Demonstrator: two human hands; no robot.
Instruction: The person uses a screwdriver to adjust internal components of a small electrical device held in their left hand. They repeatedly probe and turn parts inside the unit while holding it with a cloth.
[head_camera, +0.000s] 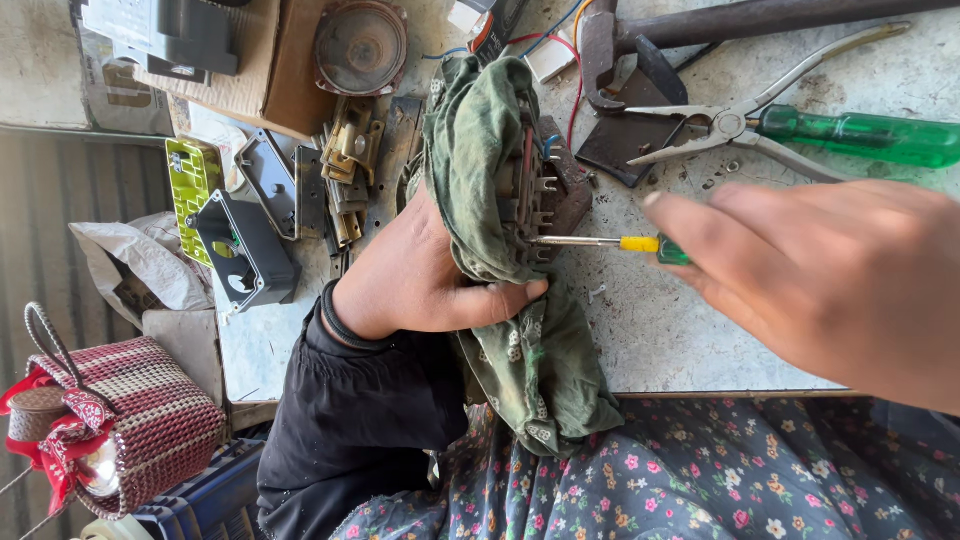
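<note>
Worn grey table (680, 330) strewn with tools and metal parts. Left hand (420, 275) clamps a green cloth (480, 160) around a metal part (540, 195) at the table's middle, its grip closed on cloth and part together. Right hand (830, 270) holds a screwdriver (610, 243) by its yellow-green handle, tip set against the part. Pliers (760, 125) and a hammer (640, 40) lie beyond; brass pieces (350, 160) lie left of the cloth.

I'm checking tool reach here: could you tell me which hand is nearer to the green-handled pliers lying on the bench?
Right. The right hand is just below the green-handled pliers; the left hand is farther off.
</note>
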